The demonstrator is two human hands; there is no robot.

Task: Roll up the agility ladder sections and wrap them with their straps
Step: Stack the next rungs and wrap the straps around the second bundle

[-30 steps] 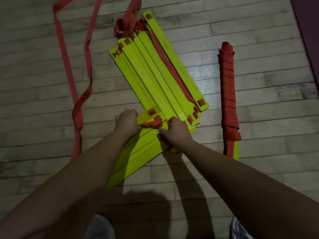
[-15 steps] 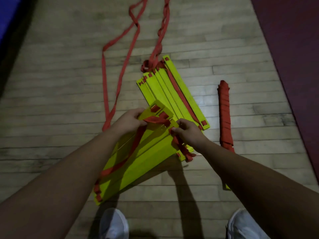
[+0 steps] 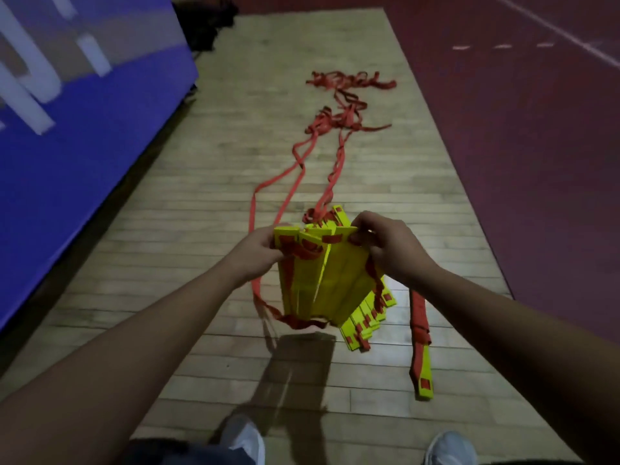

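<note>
A stack of yellow ladder rungs [image 3: 330, 283] with red strap loops hangs above the floor between my hands. My left hand [image 3: 256, 255] grips its upper left edge, and my right hand [image 3: 391, 248] grips the upper right edge. More yellow rungs [image 3: 367, 318] lie fanned on the floor beneath, partly hidden by the held stack. Red straps [image 3: 335, 129] trail from the stack away across the floor into a tangled heap. A finished bundle [image 3: 421, 344], wrapped in red strap, lies on the floor at the right.
The wooden floor [image 3: 201, 246] runs ahead. A blue padded barrier [image 3: 67, 129] stands on the left, a dark red court surface [image 3: 536, 162] lies on the right, and a dark bag [image 3: 204, 25] sits far back. My shoes [image 3: 243, 437] show at the bottom.
Both hands have lifted the stack of rungs off the floor and turned it upright. The view has risen, showing the straps' far heap.
</note>
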